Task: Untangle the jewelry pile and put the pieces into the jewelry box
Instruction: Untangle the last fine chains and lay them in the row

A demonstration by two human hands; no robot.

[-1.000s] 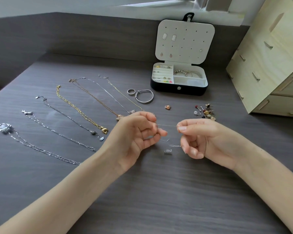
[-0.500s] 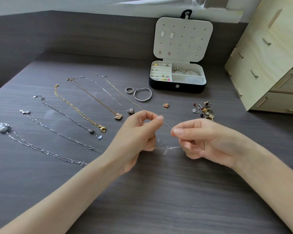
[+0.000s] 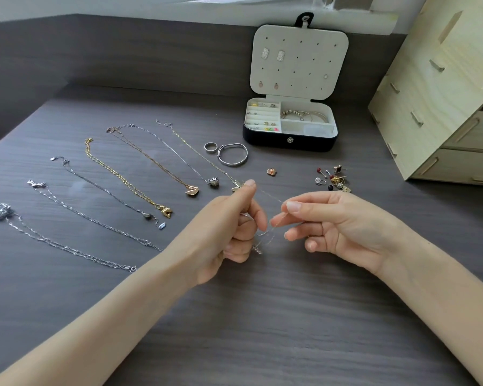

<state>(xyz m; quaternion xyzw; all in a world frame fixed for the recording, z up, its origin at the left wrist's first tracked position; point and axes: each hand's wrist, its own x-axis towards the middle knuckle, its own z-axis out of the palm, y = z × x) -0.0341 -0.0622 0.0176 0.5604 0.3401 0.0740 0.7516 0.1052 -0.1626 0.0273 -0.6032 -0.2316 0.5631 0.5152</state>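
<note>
Head view, nearest first: my two forearms come in from the bottom corners over the tabletop (image 3: 262,316), and both grips meet at mid-frame. The left grip (image 3: 229,227) pinches a thin silver chain (image 3: 271,229) between thumb and forefinger, its other fingers curled. The right grip (image 3: 335,227) pinches the same chain just beside it, lower fingers loosely bent. Between them a short strand runs roughly left to right, tilting down toward the right. A slack loop with a small tangle hangs below; I cannot tell whether it touches the tabletop. I judge the next pull must follow that axis, drawing the grips apart.

Farther left lies a row of straightened necklaces (image 3: 123,178). Beyond the grips sit a ring (image 3: 210,147), a bangle (image 3: 232,154) and, to the right, loose earrings (image 3: 333,179). Farthest, upper right of centre, stands the open jewelry box (image 3: 313,142), nearer my right grip.
</note>
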